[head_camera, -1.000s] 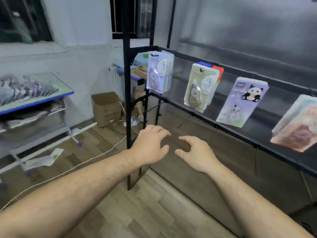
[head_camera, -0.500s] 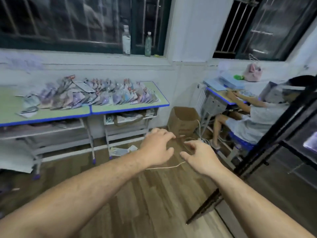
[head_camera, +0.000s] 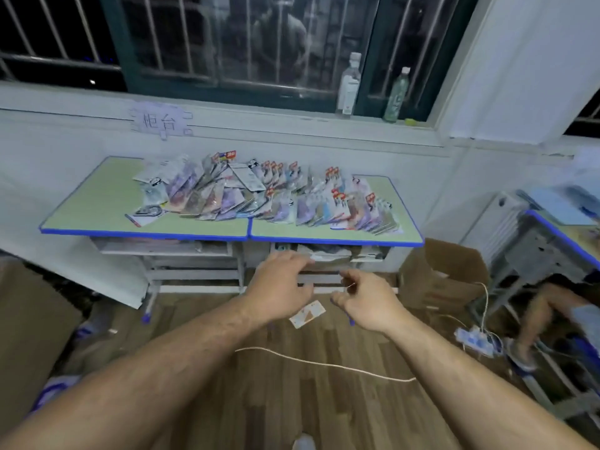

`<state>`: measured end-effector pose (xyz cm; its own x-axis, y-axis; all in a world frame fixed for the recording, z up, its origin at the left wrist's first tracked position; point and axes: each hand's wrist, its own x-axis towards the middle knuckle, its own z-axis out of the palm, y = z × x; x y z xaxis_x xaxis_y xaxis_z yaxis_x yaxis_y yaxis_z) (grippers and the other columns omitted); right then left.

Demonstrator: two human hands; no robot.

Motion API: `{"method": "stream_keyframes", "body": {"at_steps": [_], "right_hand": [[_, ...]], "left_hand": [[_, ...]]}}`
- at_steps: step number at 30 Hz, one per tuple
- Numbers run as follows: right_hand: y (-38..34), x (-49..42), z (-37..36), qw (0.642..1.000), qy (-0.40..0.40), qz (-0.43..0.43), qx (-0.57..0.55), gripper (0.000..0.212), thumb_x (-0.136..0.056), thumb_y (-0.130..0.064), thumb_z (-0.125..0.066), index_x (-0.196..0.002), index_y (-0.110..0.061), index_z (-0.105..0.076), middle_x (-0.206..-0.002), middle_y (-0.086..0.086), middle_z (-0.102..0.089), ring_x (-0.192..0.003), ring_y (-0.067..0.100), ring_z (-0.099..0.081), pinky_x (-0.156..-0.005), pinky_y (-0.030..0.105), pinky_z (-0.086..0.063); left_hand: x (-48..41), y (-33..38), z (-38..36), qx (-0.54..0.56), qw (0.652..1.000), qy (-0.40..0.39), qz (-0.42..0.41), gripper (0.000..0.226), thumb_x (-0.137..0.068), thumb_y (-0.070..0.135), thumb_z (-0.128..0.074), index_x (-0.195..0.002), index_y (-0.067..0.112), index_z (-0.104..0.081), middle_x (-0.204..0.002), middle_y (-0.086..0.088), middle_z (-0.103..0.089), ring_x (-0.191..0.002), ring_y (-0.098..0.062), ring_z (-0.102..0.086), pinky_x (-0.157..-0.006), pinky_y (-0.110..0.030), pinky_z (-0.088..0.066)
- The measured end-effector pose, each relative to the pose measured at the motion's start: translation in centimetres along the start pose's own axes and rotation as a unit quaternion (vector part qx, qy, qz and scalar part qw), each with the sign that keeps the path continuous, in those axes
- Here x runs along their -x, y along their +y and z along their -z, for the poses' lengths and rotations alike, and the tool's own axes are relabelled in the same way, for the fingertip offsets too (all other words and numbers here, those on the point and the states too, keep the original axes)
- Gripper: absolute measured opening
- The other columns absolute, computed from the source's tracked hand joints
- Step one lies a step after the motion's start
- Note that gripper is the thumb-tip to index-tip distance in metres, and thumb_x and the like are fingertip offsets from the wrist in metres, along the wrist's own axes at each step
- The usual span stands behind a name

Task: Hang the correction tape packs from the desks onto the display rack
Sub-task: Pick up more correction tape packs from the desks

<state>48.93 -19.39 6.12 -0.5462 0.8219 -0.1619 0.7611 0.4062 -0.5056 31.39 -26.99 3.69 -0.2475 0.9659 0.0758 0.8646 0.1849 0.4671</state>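
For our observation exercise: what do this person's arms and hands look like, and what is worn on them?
The left forearm and right forearm are bare, with dark hair and no sleeves in view. The left hand and right hand wear no gloves; no watch or bracelet shows at either wrist.

Wall sign (head_camera: 159, 122): a paper sheet stuck to the wall below the window sill, above the back edge of the left desk (head_camera: 97, 206) near its back left corner. It reads "柜台" in large dark characters.
Red tags (head_camera: 231, 154): small red tags with pale print stand on the top corners of many packs (head_camera: 305, 207) piled across both desks. The print is too blurred to read.
Pack fronts: coloured printing, no word legible.
Bottle labels: the clear bottle (head_camera: 349, 86) and the green bottle (head_camera: 396, 95) on the sill both carry labels, which are unreadable.
Floor card (head_camera: 307, 314): red and white print, unreadable.
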Motion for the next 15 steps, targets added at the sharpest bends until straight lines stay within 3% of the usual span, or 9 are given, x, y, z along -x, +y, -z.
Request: {"method": "stream_keyframes", "body": {"at_steps": [2, 6, 10, 15], "right_hand": [[0.5, -4.5, 0.8, 1.0, -0.011, 0.006, -0.007, 0.058, -0.092, -0.037, -0.07, -0.145, -0.017, -0.055, -0.137, 0.003, -0.064, -0.122, 0.02, -0.061, -0.091, 0.024, -0.044], [1.7, -12.3, 2.9, 0.999, -0.039, 0.013, -0.024, 0.063, -0.09, -0.039, -0.071, -0.145, -0.015, -0.054, -0.143, 0.003, -0.061, -0.125, 0.021, -0.06, -0.102, 0.031, -0.048], [3.1, -18.6, 4.5, 0.999, -0.051, 0.01, -0.016, 0.06, -0.091, -0.041, -0.07, -0.143, -0.015, -0.056, -0.141, 0.002, -0.06, -0.123, 0.02, -0.059, -0.102, 0.031, -0.047], [4.5, -24.7, 4.7, 0.996, -0.079, -0.01, -0.031, 0.063, -0.092, -0.041, -0.07, -0.148, -0.019, -0.051, -0.146, 0.0, -0.056, -0.124, 0.017, -0.058, -0.101, 0.03, -0.047]], "left_hand": [[-3.5, -0.7, 0.1, 0.006, 1.0, 0.003, 0.018, 0.052, -0.093, 0.039, -0.063, -0.144, 0.033, -0.051, -0.144, 0.008, -0.052, -0.137, -0.017, -0.039, -0.116, -0.04, -0.035], [-10.9, -1.3, 0.1, 0.013, 0.998, -0.008, 0.053, 0.051, -0.092, 0.036, -0.064, -0.142, 0.03, -0.052, -0.139, 0.005, -0.055, -0.132, -0.019, -0.042, -0.109, -0.034, -0.038], [-16.8, -1.7, -0.6, 0.026, 0.996, -0.014, 0.088, 0.055, -0.094, 0.037, -0.064, -0.146, 0.031, -0.048, -0.148, 0.005, -0.049, -0.137, -0.017, -0.04, -0.106, -0.032, -0.037], [-22.9, -3.0, -1.6, 0.056, 0.991, -0.047, 0.116, 0.06, -0.091, 0.038, -0.07, -0.146, 0.032, -0.048, -0.147, 0.003, -0.052, -0.129, -0.017, -0.051, -0.105, -0.035, -0.045]]}}
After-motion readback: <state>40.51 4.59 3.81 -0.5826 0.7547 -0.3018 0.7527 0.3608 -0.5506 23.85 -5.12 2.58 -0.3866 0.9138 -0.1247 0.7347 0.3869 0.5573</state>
